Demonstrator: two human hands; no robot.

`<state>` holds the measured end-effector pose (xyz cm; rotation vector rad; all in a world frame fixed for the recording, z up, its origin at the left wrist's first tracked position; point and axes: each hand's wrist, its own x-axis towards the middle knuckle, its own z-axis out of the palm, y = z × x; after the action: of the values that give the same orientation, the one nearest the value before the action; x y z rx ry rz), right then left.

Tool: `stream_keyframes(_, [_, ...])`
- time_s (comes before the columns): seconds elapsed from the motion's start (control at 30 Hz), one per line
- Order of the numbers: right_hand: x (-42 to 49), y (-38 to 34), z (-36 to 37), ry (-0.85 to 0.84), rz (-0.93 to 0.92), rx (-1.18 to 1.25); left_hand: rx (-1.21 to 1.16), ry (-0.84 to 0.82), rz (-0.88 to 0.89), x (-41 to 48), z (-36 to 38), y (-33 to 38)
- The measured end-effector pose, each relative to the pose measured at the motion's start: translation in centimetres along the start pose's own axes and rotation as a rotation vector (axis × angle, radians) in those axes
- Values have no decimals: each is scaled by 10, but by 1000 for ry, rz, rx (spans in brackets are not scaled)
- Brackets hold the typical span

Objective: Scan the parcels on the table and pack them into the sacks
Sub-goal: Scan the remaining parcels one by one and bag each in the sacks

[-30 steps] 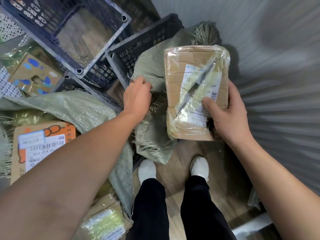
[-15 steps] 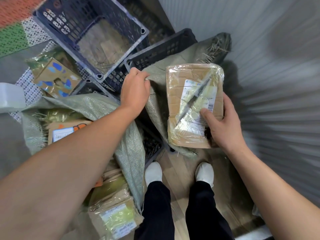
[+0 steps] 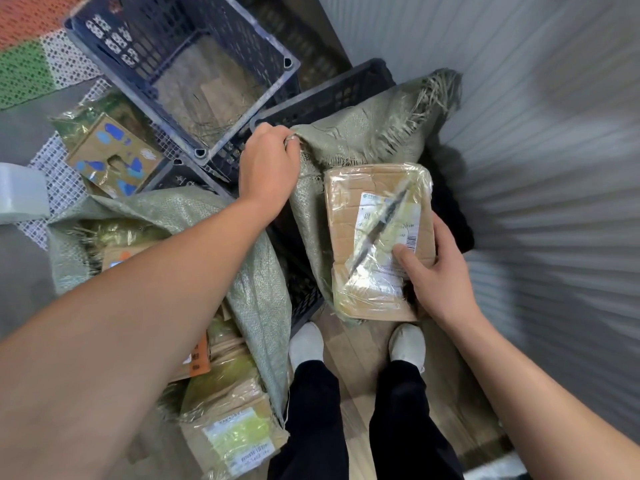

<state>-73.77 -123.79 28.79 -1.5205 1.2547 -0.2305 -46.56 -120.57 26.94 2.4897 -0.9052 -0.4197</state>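
Two bare hands work at a green woven sack (image 3: 363, 133) that lies draped in a dark crate (image 3: 332, 95). The left hand (image 3: 268, 168) has its grip clenched on the sack's rim, bunching the cloth. Over the past second it has drawn that rim up toward the crate's edge, so the mouth now gapes dark beside the parcel (image 3: 377, 237). The right hand (image 3: 436, 268) grasps this film-wrapped parcel by its lower corner, thumb across the label. The parcel hangs label up over the sack's near lip, above the person's feet (image 3: 306, 344), not yet inside, and has scarcely moved. With the mouth held wide, the drop looks ready. Another sack (image 3: 256, 282) lies at the left.
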Motion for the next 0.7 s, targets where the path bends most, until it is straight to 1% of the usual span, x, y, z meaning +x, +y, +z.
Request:
stream_keyframes(0.13, [-1,-4,8,-46,0,3,7,15,-13,2,-7,3])
stream_keyframes(0.3, [0,-8,19,-41,23,-22,27,5,-16,1,-17,1])
stream_keyframes(0.4, [4,-7,29,-43,46,-17,25,-2,6,1,-21,-3])
stream_keyframes(0.53, [21,-16,44,-52,29,-41,34,-6,37,2,-20,-7])
stream_keyframes(0.6, [37,-19,52,-37,63,-73,42,-5,44,3,-21,-5])
stream_keyframes(0.7, [64,-22,65,2,181,-110,27,12,57,5,-22,-5])
